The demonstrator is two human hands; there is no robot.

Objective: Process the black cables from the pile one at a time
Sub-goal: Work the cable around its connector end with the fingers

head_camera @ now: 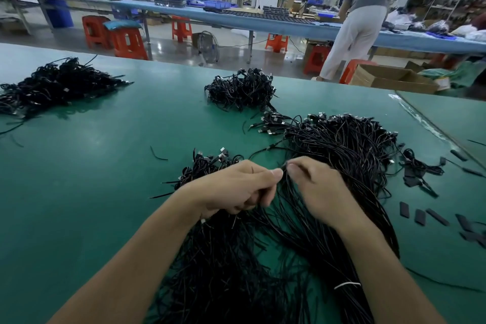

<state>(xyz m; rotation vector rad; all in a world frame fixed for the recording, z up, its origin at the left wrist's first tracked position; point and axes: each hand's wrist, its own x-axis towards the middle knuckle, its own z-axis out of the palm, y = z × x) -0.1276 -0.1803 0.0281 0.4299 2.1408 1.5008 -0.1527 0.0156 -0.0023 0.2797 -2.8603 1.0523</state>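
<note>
Green workshop bench point(105, 192) carries the black cable pile point(342, 160) at two o'clock of the hands. The left hand point(236, 187) grips a bunch of cables point(265, 214). The right hand point(315, 187) pinches one cable end point(284, 166). That single strand should be drawn out slowly so it does not snag. Another heap point(242, 89) lies at twelve o'clock.

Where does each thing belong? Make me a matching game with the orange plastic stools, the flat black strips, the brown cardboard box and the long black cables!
Things:
1. orange plastic stools
2. flat black rectangular strips
3. open brown cardboard box
4. long black cables

Places:
A. on the green table, near its right edge
B. gripped by the left hand, pinched by the right hand
C. on the floor by the long blue workbench
D. on the floor past the table's far edge

Pairs: 1-C, 2-A, 3-D, 4-B
</note>
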